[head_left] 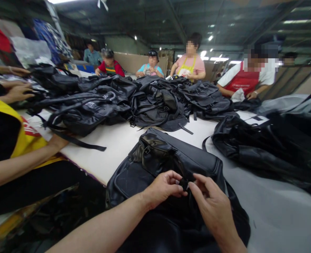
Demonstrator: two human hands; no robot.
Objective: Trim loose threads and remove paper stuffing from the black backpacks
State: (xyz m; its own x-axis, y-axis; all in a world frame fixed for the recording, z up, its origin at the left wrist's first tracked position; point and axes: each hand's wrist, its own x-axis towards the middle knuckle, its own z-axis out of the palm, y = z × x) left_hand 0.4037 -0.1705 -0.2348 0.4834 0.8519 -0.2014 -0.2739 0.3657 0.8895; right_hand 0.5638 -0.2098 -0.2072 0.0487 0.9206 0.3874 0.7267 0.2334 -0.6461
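Note:
A black leather-look backpack [134,179] lies on the white table right before me, with a small metal buckle [148,148] on its upper part. Over its middle, my left hand [166,188] pinches a small black piece, probably a strap end or buckle [183,183]; its exact kind is hard to make out. My right hand [210,196] meets it from the other side, thumb and forefinger closed at the same piece. The fingertips partly cover what lies between them.
Black bags [155,102] are heaped across the table [105,165]. More black bags [271,151] lie at the right. A co-worker's arm [26,161] reaches in from the left, near a loose strap [84,144]. Several people work along the far side.

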